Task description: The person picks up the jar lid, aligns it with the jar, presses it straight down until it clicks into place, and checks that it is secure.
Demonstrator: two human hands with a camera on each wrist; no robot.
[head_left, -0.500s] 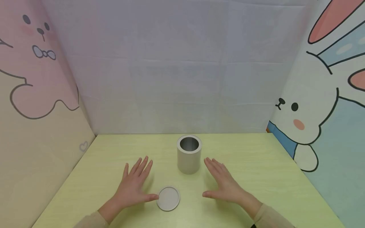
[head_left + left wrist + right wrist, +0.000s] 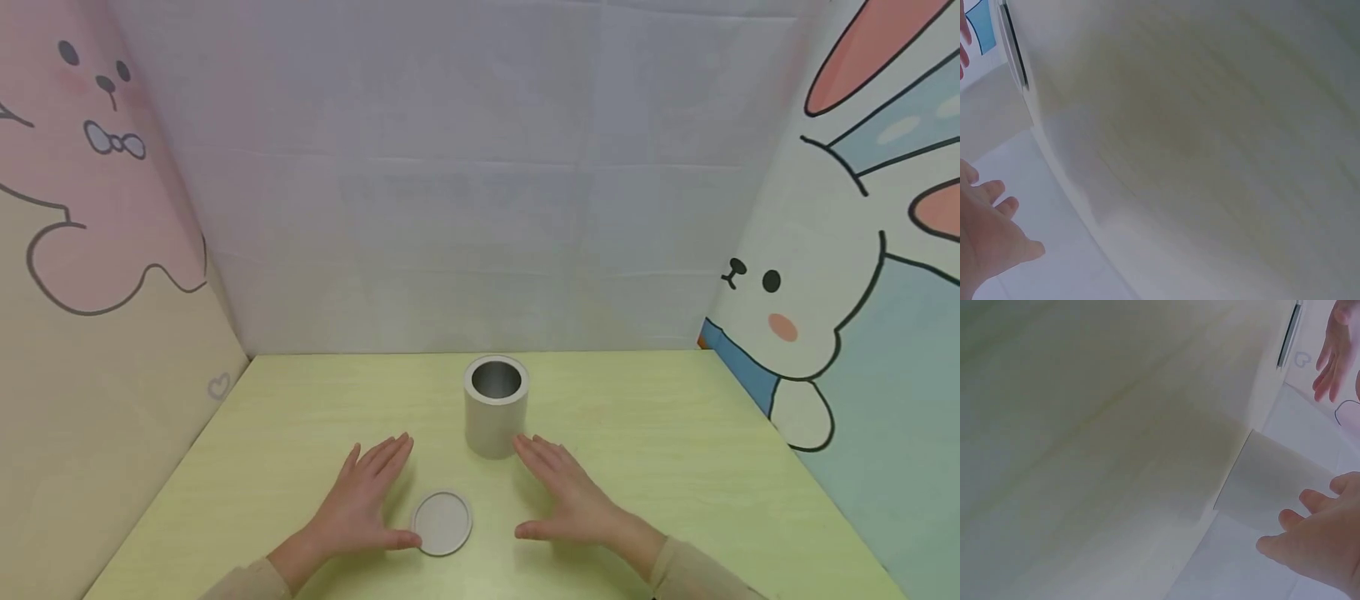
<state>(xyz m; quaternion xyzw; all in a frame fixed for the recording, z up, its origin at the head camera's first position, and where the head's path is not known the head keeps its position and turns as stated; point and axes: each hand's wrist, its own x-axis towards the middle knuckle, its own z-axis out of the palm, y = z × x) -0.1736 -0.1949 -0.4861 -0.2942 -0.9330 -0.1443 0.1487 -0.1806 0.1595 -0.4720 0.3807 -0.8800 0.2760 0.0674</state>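
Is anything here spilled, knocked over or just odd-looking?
Nothing is spilled or damaged. The grey canister stands upright and open on the yellow-green table, while its round lid lies flat apart from it, nearer the person. The left hand touches the lid's edge with its thumb; the right hand lies flat near the canister's base.

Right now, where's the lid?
Head view: the lid lies flat on the table, near edge, beside the left hand thumb, in front of the open canister.

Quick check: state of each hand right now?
Left hand: open, flat, thumb by the lid.
Right hand: open, holding nothing, fingertips near the canister.
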